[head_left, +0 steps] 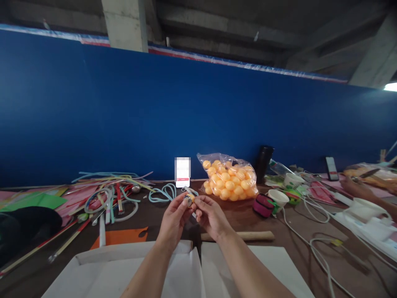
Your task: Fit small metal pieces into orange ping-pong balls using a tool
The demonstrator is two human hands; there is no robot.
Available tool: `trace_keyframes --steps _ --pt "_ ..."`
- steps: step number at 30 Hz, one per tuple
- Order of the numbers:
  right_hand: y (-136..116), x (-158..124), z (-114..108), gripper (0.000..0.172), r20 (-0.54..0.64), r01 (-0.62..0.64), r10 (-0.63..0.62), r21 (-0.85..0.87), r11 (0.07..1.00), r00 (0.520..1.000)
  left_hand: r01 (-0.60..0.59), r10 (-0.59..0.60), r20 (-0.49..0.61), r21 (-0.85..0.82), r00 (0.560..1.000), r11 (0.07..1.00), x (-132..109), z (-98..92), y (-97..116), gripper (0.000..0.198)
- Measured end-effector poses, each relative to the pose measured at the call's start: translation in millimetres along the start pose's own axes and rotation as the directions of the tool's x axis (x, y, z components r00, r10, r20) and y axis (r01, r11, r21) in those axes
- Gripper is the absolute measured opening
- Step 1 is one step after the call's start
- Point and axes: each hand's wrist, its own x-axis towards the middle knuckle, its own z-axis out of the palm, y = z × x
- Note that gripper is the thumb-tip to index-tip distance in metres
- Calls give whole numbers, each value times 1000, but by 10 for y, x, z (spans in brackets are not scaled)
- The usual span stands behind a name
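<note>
In front of me, my left hand (173, 218) and my right hand (214, 216) meet above the table. Between their closed fingertips is a small shiny silver ball (187, 201) with a yellow-orange patch; its exact kind is too small to make out. A pale tube or cord (190, 190) shows just behind the fingers. White sheets (245, 265) lie beneath my forearms. Past my right hand rests a wooden stick (254, 236), and an orange sheet (124, 237) lies left of my left hand.
Behind stand a phone (182, 176) and a clear bag of orange balls (229, 184). Coloured tubes (108, 194) pile up at left. Rightward are a maroon pouch (263, 205), a paper cup (278, 198), a black bottle (264, 163), white cables (319, 252) and another person's hand (356, 188).
</note>
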Motion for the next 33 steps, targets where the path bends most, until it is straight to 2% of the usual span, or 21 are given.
trace_keyframes --steps 15,33 --pt "-13 -8 3 16 20 16 -16 -5 1000 1000 5 -5 1 -12 1000 1000 -13 6 6 36" --pt "-92 -40 8 19 20 -37 38 -28 999 999 15 -15 -6 17 1000 1000 -28 16 8 37"
